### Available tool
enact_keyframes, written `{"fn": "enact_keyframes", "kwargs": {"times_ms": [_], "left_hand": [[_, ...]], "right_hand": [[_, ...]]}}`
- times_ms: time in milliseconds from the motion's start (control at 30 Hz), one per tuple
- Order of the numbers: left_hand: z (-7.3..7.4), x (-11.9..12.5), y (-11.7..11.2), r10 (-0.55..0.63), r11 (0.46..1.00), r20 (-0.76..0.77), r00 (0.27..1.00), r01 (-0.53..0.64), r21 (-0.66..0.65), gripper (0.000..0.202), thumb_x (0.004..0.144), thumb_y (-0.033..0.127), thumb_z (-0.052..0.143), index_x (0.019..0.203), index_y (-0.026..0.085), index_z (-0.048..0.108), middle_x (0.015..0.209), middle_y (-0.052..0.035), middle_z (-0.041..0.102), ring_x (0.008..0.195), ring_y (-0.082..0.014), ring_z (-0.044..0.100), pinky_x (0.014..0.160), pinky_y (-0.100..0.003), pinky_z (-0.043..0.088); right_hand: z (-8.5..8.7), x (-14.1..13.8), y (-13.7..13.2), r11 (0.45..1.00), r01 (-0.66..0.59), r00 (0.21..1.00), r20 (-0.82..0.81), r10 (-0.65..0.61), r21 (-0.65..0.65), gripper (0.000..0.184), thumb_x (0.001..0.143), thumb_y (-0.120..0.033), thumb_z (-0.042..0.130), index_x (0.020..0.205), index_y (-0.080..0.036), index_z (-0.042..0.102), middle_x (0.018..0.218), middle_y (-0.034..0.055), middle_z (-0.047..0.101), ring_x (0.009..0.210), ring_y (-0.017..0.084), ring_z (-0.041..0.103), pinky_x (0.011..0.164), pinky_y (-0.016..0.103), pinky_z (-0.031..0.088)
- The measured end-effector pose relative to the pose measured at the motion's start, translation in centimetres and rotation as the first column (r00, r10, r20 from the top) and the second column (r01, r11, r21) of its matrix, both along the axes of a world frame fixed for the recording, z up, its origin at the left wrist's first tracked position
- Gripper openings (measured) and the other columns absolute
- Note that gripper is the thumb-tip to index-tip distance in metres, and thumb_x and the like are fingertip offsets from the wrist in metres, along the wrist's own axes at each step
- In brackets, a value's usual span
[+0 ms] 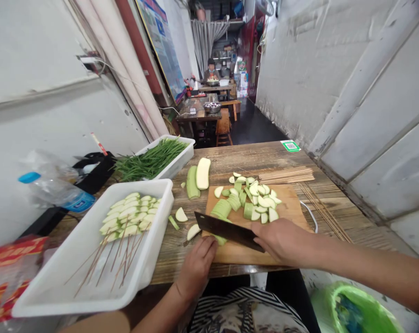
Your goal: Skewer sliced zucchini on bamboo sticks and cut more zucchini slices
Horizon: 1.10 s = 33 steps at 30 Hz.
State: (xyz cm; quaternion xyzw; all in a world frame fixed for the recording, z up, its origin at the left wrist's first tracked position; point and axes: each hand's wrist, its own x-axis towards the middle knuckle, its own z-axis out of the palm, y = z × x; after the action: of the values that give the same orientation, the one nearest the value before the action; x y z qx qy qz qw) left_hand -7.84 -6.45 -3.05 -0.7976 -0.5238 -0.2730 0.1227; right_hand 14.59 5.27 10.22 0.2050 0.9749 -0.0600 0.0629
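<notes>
My right hand (277, 240) grips the handle of a dark cleaver (226, 230), its blade slanting across the near left of a wooden cutting board (289, 203). Under and behind the blade lies pale green zucchini (222, 209), cut into slices. With curled fingers, my left hand (200, 256) holds the zucchini's near end at the board's left edge, close to the blade; part of that end is hidden. Half-round zucchini pieces (261, 199) are heaped on the board's far side. A few loose slices (181, 214) lie on the table left of the board.
A white tray (164, 217) at left holds skewered zucchini slices; another behind carries green chives (154, 159). Two peeled zucchini pieces (203, 173) lie beyond the board. Bamboo skewers (286, 175) rest behind and right of it. A green-lined bin (362, 307) stands below right. A person (212, 71) sits far back.
</notes>
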Motion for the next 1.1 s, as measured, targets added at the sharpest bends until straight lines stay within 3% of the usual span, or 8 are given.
{"fn": "enact_keyframes", "kwargs": {"times_ms": [133,267,400,567,667,800,967,1100], "left_hand": [[0.3,-0.3,1.2,0.031,0.998,0.027,0.999,-0.03,-0.05,0.021,0.086,0.013,0.042,0.101,0.013,0.057,0.097,-0.0095,0.061,0.093,-0.0176,0.055,0.084,-0.036,0.049],[0.3,-0.4,1.2,0.086,0.994,0.069,0.994,-0.081,-0.068,0.019,0.086,0.016,0.043,0.098,0.015,0.058,0.097,-0.0082,0.061,0.091,-0.017,0.057,0.082,-0.034,0.05],[-0.4,-0.4,-0.2,0.112,0.994,0.083,0.99,-0.11,-0.027,0.022,0.085,0.015,0.045,0.104,0.016,0.056,0.1,-0.0085,0.061,0.093,-0.0176,0.057,0.083,-0.035,0.049],[-1.8,-0.5,-2.1,0.172,0.983,0.105,0.98,-0.177,0.043,0.023,0.083,0.012,0.048,0.104,0.016,0.058,0.098,-0.0079,0.063,0.093,-0.018,0.058,0.087,-0.037,0.046],[-1.9,-0.3,-2.4,0.206,0.971,0.19,0.96,-0.225,0.081,0.024,0.082,0.011,0.049,0.103,0.016,0.059,0.097,-0.008,0.063,0.092,-0.0176,0.058,0.085,-0.034,0.047],[0.5,0.8,-1.3,0.2,0.96,0.302,0.932,-0.249,0.132,0.026,0.08,0.013,0.052,0.106,0.017,0.058,0.099,-0.0082,0.061,0.093,-0.0177,0.057,0.084,-0.033,0.046],[4.3,2.8,2.2,0.137,0.986,0.273,0.952,-0.158,0.058,0.03,0.08,0.022,0.055,0.109,0.018,0.056,0.102,-0.0096,0.06,0.097,-0.0208,0.054,0.086,-0.039,0.043],[4.6,3.7,4.3,0.164,0.986,0.259,0.952,-0.168,-0.007,0.027,0.082,0.028,0.053,0.105,0.017,0.059,0.094,-0.0088,0.062,0.088,-0.0209,0.055,0.077,-0.038,0.044]], "right_hand": [[2.6,0.7,1.0,0.989,0.11,0.987,-0.131,-0.096,0.099,0.016,0.089,-0.025,0.038,0.087,-0.015,0.05,0.054,0.0029,0.06,0.044,0.014,0.05,0.044,0.025,0.015],[3.0,1.8,1.6,0.949,0.18,0.973,-0.191,-0.132,0.261,0.015,0.087,-0.026,0.039,0.084,-0.016,0.05,0.055,0.0016,0.058,0.043,0.013,0.046,0.046,0.027,0.012],[1.4,3.2,2.4,0.887,0.205,0.975,-0.167,-0.148,0.414,0.009,0.076,-0.021,0.049,0.084,-0.016,0.051,0.064,0.0021,0.061,0.048,0.014,0.048,0.047,0.029,0.01],[-1.5,5.2,4.5,0.781,0.162,0.985,-0.142,-0.095,0.603,0.022,0.075,-0.009,0.049,0.095,-0.014,0.056,0.071,0.0055,0.059,0.06,0.018,0.05,0.051,0.028,0.023],[-2.8,6.3,5.4,0.751,0.117,0.989,-0.149,-0.025,0.649,0.033,0.075,-0.004,0.046,0.106,-0.011,0.054,0.074,0.0066,0.057,0.065,0.019,0.05,0.055,0.028,0.029],[-3.2,6.9,5.0,0.756,0.041,0.992,-0.119,0.049,0.653,0.035,0.077,-0.002,0.043,0.109,-0.011,0.054,0.074,0.0059,0.056,0.064,0.02,0.049,0.057,0.03,0.032],[-2.6,6.2,3.9,0.768,-0.022,0.992,-0.084,0.099,0.64,0.032,0.079,-0.002,0.042,0.106,-0.01,0.056,0.074,0.0062,0.056,0.064,0.019,0.048,0.059,0.031,0.034],[-2.4,6.1,3.8,0.766,-0.051,0.982,-0.106,0.154,0.641,0.027,0.082,-0.006,0.042,0.104,-0.011,0.057,0.071,0.0057,0.056,0.062,0.018,0.047,0.057,0.03,0.034]]}}
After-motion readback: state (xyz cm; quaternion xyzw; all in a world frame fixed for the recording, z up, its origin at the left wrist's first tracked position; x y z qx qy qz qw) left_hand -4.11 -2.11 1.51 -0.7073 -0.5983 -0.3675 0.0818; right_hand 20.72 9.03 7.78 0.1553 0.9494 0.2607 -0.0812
